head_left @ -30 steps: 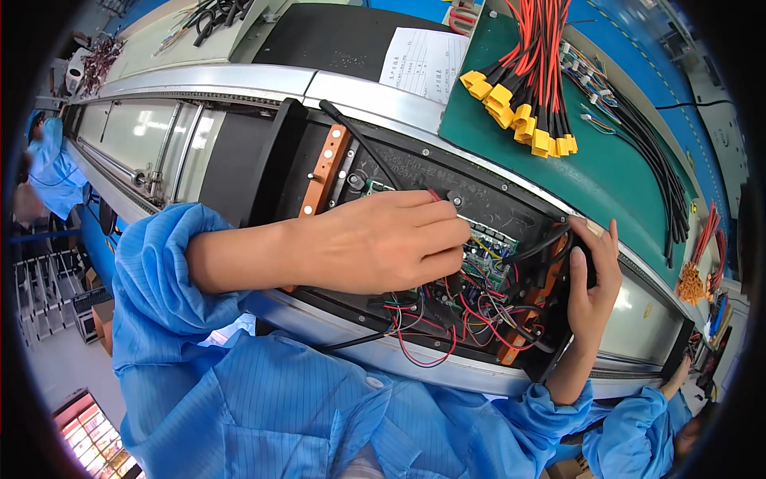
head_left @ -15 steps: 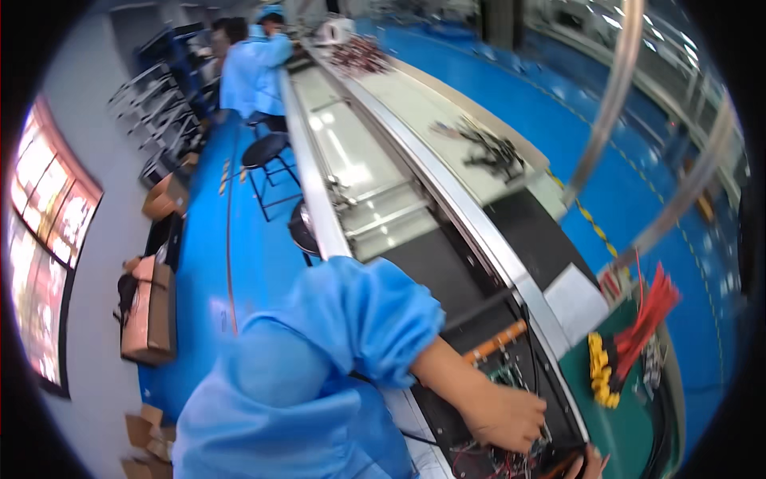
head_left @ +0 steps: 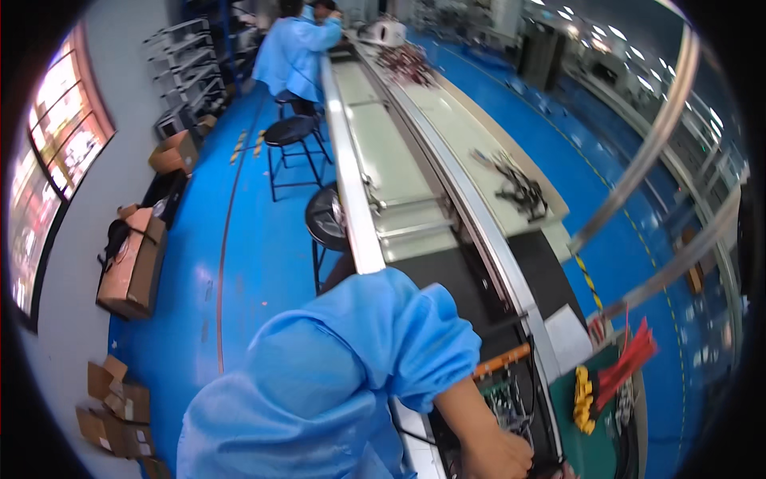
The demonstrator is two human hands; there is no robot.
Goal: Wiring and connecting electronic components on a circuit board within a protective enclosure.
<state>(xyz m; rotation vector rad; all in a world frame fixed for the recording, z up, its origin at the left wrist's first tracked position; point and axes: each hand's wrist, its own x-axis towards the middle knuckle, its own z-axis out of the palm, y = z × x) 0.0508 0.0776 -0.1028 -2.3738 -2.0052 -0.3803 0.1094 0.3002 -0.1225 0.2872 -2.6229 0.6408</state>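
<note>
My left hand (head_left: 498, 458) reaches from a blue sleeve (head_left: 375, 335) to the bottom of the view. Its fingers are curled at a green circuit board (head_left: 499, 397) with wires; what they hold, if anything, is hidden. The board lies in a dark open housing between the rails of a work line. Along the far end of the board runs an orange strip (head_left: 503, 361). Beside the near rail end, only a sliver of my right hand (head_left: 566, 473) shows at the lower edge, close to dark cable, and its fingers are mostly cut off.
Right of the metal rail (head_left: 471, 215), a green mat (head_left: 586, 459) carries red wires with yellow connectors (head_left: 585, 401). White paper (head_left: 568, 339) lies beyond it. Black cables (head_left: 523, 191) rest farther along. Left are stools (head_left: 291, 132) and cardboard boxes (head_left: 132, 263); co-workers in blue (head_left: 291, 56) stand far off.
The whole view has shifted, so the bench and my hands sit lower and less of my right hand shows. My left hand stays curled at the board.
</note>
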